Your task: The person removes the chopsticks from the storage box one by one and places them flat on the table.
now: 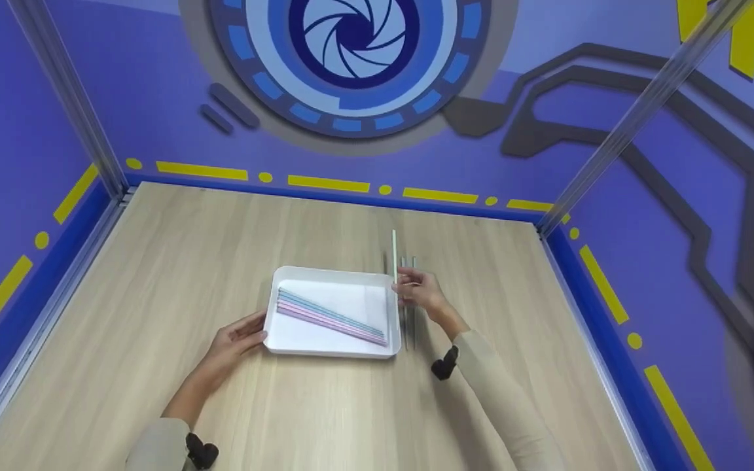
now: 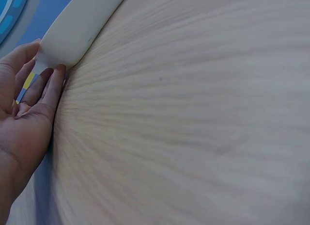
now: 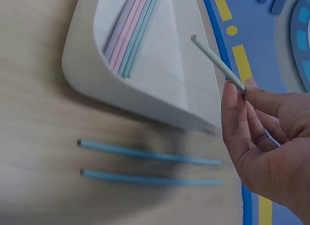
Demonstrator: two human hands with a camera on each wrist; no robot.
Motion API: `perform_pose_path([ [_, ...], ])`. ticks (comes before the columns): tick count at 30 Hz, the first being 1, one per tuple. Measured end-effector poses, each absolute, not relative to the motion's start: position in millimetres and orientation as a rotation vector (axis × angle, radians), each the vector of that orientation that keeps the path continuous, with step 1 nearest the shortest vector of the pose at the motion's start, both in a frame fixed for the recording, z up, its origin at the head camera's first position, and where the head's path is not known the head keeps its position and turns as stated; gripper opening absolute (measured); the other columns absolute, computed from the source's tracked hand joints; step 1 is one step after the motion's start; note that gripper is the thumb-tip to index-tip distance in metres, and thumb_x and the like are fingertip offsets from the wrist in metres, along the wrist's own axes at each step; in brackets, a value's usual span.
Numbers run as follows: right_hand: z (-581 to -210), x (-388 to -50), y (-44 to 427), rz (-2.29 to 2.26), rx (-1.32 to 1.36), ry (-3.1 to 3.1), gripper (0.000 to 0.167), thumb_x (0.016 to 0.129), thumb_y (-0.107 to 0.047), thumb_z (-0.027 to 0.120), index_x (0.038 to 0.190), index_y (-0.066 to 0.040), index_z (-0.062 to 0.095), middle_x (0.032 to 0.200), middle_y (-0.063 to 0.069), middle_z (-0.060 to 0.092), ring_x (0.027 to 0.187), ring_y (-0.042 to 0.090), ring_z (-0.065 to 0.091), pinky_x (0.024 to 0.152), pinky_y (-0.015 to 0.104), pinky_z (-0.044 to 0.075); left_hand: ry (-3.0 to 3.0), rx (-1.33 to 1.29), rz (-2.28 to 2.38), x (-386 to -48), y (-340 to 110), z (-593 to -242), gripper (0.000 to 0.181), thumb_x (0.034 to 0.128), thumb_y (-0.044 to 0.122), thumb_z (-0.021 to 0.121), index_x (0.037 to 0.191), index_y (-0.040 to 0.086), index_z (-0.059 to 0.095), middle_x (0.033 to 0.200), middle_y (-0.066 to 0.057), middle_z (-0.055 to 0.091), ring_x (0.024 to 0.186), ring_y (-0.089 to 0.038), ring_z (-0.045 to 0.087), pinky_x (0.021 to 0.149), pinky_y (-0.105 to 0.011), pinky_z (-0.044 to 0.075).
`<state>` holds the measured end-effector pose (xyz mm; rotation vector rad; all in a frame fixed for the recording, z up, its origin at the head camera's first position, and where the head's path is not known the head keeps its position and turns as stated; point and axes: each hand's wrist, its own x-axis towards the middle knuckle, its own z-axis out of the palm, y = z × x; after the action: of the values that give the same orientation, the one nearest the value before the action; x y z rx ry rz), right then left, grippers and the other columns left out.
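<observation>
A white rectangular tray (image 1: 331, 354) stands on the wooden table, with several purple, pink and blue straws (image 1: 331, 317) lying slantwise inside it. At its left end, my left hand (image 1: 230, 343) touches the outer wall with fingers fairly straight; the left wrist view shows those fingertips against the tray corner (image 2: 68, 40). Beside the tray's right wall, my right hand (image 1: 424, 292) pinches a pale green straw (image 3: 218, 64) between thumb and fingers. That straw points away from me in the head view. Below the right hand, two blue straws (image 3: 150, 153) lie on the table, side by side.
The light wooden table (image 1: 324, 418) extends around the tray. Purple panels with yellow markings (image 1: 200, 170) enclose it at the back and both sides. Metal posts (image 1: 69, 98) rise at the back corners.
</observation>
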<state>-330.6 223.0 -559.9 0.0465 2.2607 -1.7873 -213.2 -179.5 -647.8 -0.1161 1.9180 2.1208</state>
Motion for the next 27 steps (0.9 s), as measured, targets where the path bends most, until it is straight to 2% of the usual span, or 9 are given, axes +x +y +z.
perform_pose_path([
  [5,-561.2,-328.1,241.5,-1.753,0.087,2.298,0.051,0.092,0.002,0.072,0.139,0.007,0.056,0.104,0.009,0.063,0.081,0.01,0.065,0.078,0.037,0.067,1.912,-0.111,2.133,-212.9,-179.4,-646.7,0.066,0.0969,0.02,0.072,0.155,0.008,0.042,0.161,-0.016,0.043,0.148,-0.03,0.042,0.105,-0.016,0.051],
  [8,-564.8,-326.4,253.6,-1.739,0.123,2.31,0.051,0.092,0.002,0.072,0.14,0.008,0.056,0.104,0.01,0.064,0.08,0.012,0.067,0.08,0.039,0.067,1.905,-0.093,2.138,-212.9,-179.4,-647.0,0.066,0.0975,0.019,0.071,0.155,0.008,0.042,0.16,-0.017,0.043,0.147,-0.03,0.042,0.105,-0.016,0.051],
  [14,-573.8,-322.7,272.6,-1.711,0.176,2.334,0.051,0.091,0.004,0.071,0.139,0.008,0.056,0.101,0.008,0.064,0.078,0.015,0.071,0.075,0.038,0.067,1.902,-0.082,2.153,-212.3,-179.8,-647.6,0.066,0.097,0.02,0.071,0.155,0.006,0.042,0.16,-0.018,0.042,0.146,-0.028,0.044,0.104,-0.017,0.052],
  [19,-583.3,-321.8,279.7,-1.626,0.214,2.382,0.05,0.091,0.004,0.071,0.139,0.003,0.059,0.101,0.011,0.067,0.075,0.016,0.07,0.067,0.03,0.065,1.909,-0.101,2.136,-211.5,-180.7,-647.5,0.066,0.0973,0.022,0.071,0.155,0.007,0.042,0.16,-0.017,0.042,0.146,-0.028,0.044,0.105,-0.016,0.051],
  [23,-590.2,-321.8,281.6,-1.562,0.239,2.416,0.048,0.091,0.003,0.071,0.138,0.001,0.061,0.103,0.014,0.071,0.078,0.017,0.071,0.067,0.027,0.064,1.9,-0.093,2.141,-211.0,-180.1,-646.8,0.066,0.098,0.022,0.07,0.156,0.007,0.041,0.161,-0.017,0.041,0.149,-0.032,0.041,0.106,-0.016,0.05],
  [27,-594.9,-320.5,282.7,-1.54,0.273,2.432,0.047,0.091,0.004,0.071,0.137,0.004,0.061,0.102,0.014,0.073,0.079,0.017,0.071,0.067,0.028,0.065,1.888,-0.092,2.15,-210.6,-179.4,-645.9,0.066,0.0983,0.02,0.07,0.156,0.007,0.041,0.161,-0.017,0.042,0.149,-0.033,0.04,0.107,-0.017,0.05],
])
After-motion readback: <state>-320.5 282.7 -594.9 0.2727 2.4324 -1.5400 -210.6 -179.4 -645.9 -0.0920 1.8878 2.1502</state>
